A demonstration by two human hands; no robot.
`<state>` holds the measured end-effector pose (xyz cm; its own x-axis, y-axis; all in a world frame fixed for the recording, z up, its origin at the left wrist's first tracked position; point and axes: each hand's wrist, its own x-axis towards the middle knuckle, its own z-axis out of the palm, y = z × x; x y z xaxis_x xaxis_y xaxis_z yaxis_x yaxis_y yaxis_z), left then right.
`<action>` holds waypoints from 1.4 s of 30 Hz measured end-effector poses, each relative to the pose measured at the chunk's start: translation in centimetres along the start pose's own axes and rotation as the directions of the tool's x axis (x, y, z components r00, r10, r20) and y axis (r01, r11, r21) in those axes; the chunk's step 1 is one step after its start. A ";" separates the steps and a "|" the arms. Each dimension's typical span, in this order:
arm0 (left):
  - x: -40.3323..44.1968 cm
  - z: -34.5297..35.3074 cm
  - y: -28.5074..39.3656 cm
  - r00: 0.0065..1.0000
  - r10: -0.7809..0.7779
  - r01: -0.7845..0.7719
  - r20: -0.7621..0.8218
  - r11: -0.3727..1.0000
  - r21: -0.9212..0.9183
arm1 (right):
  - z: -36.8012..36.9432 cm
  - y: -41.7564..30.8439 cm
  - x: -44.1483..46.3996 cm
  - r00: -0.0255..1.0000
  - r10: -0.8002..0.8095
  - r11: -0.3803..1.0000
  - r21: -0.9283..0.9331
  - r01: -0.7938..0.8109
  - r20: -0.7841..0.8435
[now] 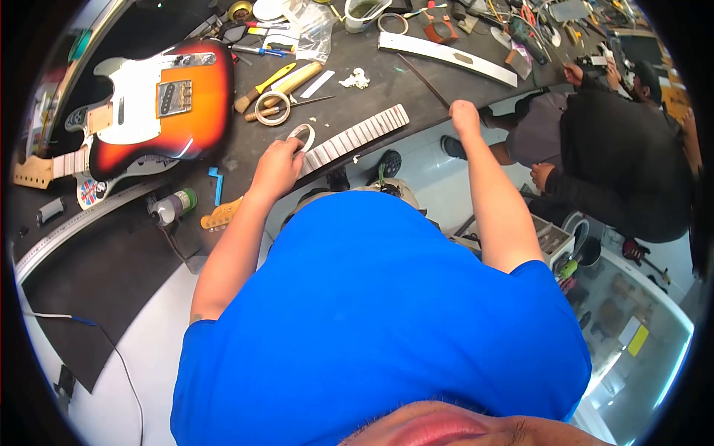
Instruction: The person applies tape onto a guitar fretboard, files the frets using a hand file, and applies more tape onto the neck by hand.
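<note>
A dark bench (387, 91) spans the view, with a sunburst guitar (204, 97) lying at its left. Near the front edge lies a neck (357, 139), its fretboard banded with pale strips and its headstock beyond the left forearm. The left hand (277, 169) is curled at the neck, a tape roll (310, 138) touching its fingers; whether it grips either, I cannot tell. The right hand (465, 117) is closed around a thin dark rod (422, 76).

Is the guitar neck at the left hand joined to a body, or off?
Off. The guitar neck at the left hand ends free, with no body joined there.
</note>
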<state>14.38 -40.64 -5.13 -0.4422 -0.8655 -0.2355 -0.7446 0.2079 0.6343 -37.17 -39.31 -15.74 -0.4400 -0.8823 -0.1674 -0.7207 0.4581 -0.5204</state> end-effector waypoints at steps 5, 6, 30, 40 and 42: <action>1.7 -1.1 2.8 0.982 -0.154 0.182 0.110 0.932 -0.314 | 1.7 0.8 2.2 0.998 0.028 0.988 -0.151 -0.038 -0.063; 1.9 -1.1 2.8 0.984 -0.130 0.169 0.125 0.905 -0.391 | 2.9 1.8 2.6 0.996 -0.043 0.983 -0.181 0.028 -0.079; 3.1 -7.0 14.6 0.965 0.224 -0.261 -0.139 0.885 -0.386 | -7.4 -28.8 -15.4 0.826 -0.504 0.746 0.355 0.564 -0.252; 3.4 -7.9 15.8 0.936 0.316 -0.352 -0.158 0.863 -0.362 | -8.6 -29.6 -14.8 0.788 -0.564 0.709 0.344 0.616 -0.247; 3.5 -7.6 15.7 0.954 0.253 -0.297 -0.158 0.854 -0.428 | -8.6 -29.4 -14.7 0.797 -0.548 0.709 0.365 0.604 -0.255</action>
<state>4.98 -43.90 9.59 -0.5310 -0.8458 0.0522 -0.2906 0.2397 0.9263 -14.11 -38.91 9.23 -0.0922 -0.9264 0.3650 -0.5807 -0.2477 -0.7755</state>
